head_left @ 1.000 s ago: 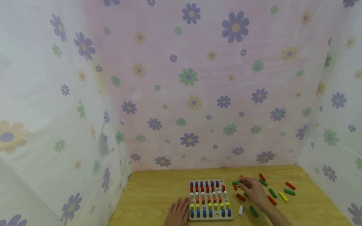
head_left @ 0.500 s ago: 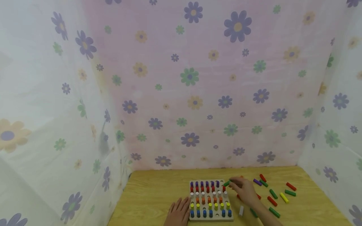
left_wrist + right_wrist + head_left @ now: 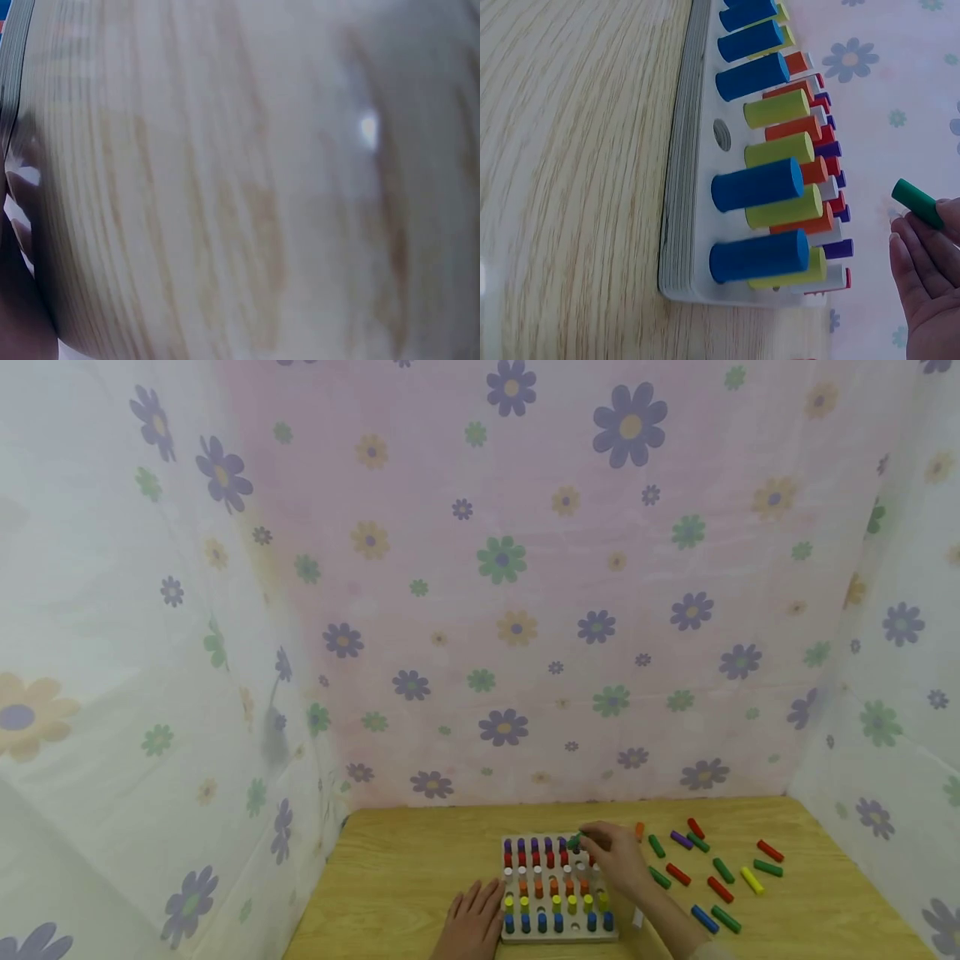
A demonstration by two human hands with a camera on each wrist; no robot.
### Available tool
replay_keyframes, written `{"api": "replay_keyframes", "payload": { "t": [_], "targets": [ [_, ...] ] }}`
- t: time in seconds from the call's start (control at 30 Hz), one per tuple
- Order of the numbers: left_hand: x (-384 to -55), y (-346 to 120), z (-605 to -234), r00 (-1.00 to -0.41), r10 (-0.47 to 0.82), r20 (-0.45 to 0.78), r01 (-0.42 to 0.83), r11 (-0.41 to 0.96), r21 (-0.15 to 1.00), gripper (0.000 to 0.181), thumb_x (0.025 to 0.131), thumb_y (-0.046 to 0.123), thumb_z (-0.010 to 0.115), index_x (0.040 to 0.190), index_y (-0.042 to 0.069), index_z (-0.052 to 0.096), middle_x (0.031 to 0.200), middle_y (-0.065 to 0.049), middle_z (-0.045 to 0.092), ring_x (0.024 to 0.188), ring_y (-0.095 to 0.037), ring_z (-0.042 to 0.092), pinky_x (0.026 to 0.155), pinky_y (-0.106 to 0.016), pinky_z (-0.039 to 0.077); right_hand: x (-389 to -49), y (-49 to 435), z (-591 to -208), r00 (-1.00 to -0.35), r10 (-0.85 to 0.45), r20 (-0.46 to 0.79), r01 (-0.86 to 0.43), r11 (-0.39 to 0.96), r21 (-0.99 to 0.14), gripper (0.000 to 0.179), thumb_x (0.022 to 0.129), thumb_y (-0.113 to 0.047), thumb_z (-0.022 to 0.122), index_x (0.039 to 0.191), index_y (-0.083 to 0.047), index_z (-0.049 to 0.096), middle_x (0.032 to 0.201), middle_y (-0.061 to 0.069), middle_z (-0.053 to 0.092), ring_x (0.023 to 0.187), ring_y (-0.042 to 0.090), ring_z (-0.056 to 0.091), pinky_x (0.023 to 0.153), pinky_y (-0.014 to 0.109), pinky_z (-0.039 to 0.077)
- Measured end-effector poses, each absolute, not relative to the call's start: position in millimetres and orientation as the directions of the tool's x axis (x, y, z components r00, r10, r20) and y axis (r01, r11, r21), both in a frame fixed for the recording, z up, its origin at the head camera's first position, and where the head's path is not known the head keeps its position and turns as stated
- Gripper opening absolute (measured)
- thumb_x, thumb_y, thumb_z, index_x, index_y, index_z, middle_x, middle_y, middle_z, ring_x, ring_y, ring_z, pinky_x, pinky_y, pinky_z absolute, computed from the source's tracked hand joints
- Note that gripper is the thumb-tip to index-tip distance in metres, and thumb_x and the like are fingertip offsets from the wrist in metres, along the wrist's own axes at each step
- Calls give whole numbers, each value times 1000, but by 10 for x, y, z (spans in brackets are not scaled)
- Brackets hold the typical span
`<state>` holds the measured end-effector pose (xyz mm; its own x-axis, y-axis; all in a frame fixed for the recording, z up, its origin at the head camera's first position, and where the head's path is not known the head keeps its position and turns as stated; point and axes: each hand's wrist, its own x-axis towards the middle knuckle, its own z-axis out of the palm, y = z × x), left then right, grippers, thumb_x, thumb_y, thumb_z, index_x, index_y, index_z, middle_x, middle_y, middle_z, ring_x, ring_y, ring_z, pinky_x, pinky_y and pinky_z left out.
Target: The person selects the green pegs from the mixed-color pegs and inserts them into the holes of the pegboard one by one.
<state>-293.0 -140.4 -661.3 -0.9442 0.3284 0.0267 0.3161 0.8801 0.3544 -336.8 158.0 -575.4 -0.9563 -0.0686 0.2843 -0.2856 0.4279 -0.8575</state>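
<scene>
A pale pegboard (image 3: 558, 936) stands on the table with rows of purple, red, white, orange, yellow and blue pegs upright in it. Over its back right corner, my right hand (image 3: 619, 858) pinches a green peg (image 3: 575, 841) between thumb and fingers. In the right wrist view the green peg (image 3: 916, 202) is tilted and stands clear of the other pegs. My left hand (image 3: 474, 917) lies palm down on the table, fingers extended, fingertips right at the board's left edge. The left wrist view shows mostly blurred wood, with part of the hand (image 3: 22, 300) dark at the left.
Loose pegs lie scattered right of the board, among them green pegs (image 3: 723, 870), red pegs (image 3: 770, 851), a yellow peg (image 3: 752, 881), a blue peg (image 3: 704, 918) and a purple peg (image 3: 682, 840). My right forearm partly covers a white peg (image 3: 638, 918). Flowered sheets (image 3: 517, 677) enclose the table (image 3: 397, 877).
My right hand has carried the green peg leftward from the loose pegs to over the board's back right. Loose pegs it covered now show. My left hand has stayed in place.
</scene>
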Motion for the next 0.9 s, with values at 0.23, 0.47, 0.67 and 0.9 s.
{"api": "replay_keyframes", "payload": {
  "t": [0.23, 0.47, 0.67, 0.9],
  "targets": [
    [-2952, -1402, -6648, -943, 332, 22, 319, 883, 345, 65, 109, 59, 20, 158, 25, 43, 159, 3, 45, 149, -33, 37, 118, -62, 29, -3407, 1405, -5781, -946, -54, 319, -311, 422, -852, 17, 98, -6, 70, 113, -5, 74, 102, 7, 75, 91, 26, 73, 74, 27, 60],
    [-2946, -1405, -6654, -942, 336, 16, 320, 881, 348, 64, 109, 59, 19, 159, 25, 42, 160, 3, 44, 149, -33, 36, 118, -62, 28, -3492, 1231, -5847, -931, -35, 364, -345, 416, -841, 14, 96, -5, 71, 110, -4, 75, 99, 6, 76, 89, 20, 73, 75, 29, 61],
    [-2927, -1409, -6620, -944, 329, 4, 309, 885, 347, 66, 109, 61, 18, 159, 26, 41, 160, 3, 43, 150, -32, 35, 119, -62, 28, -3567, 1078, -5855, -930, -68, 362, -358, 402, -843, 16, 98, -7, 69, 113, -4, 74, 100, 6, 76, 90, 20, 71, 77, 30, 61],
    [-2913, -1418, -6574, -942, 335, 17, 316, 870, 379, 65, 109, 59, 18, 160, 25, 41, 161, 1, 43, 150, -33, 34, 119, -63, 26, -3672, 892, -5835, -931, -67, 358, -352, 423, -835, 13, 99, -9, 68, 110, -6, 74, 97, 5, 75, 88, 18, 70, 76, 32, 60]
  ]
}}
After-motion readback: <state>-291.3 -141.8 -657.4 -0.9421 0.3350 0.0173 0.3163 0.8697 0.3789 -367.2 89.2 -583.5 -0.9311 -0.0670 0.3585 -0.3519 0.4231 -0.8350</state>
